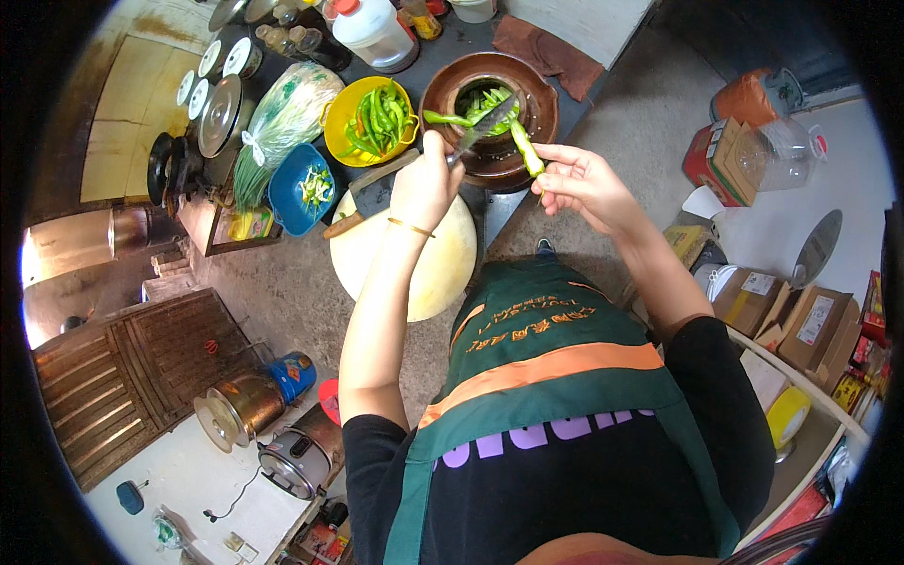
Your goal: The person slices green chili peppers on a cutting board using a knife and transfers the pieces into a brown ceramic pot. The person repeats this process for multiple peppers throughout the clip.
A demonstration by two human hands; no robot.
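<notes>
My left hand (427, 183) grips a knife (484, 131), its dark blade slanting over the mouth of a brown glazed earthenware jar (434, 88). In my right hand (583, 183), between thumb and fingers, is a long green pepper (526, 150), its upper end close to the blade. Cut green pepper pieces (487, 102) fill the visible part of the jar's mouth. Another long green piece (445, 119) lies across the jar's left rim. Below my left wrist is a round pale chopping board (438, 261). A wooden-handled cleaver (344, 226) rests at its upper left, partly hidden by my hand.
Left of the jar stand a yellow basin (332, 141) of whole green peppers and a blue basin (282, 191) with pepper trimmings. Bagged leafy greens (289, 106) lie behind them. A red-capped plastic jug (374, 35) and a brown cloth (547, 53) sit farther back. Cardboard boxes (748, 300) stand at right.
</notes>
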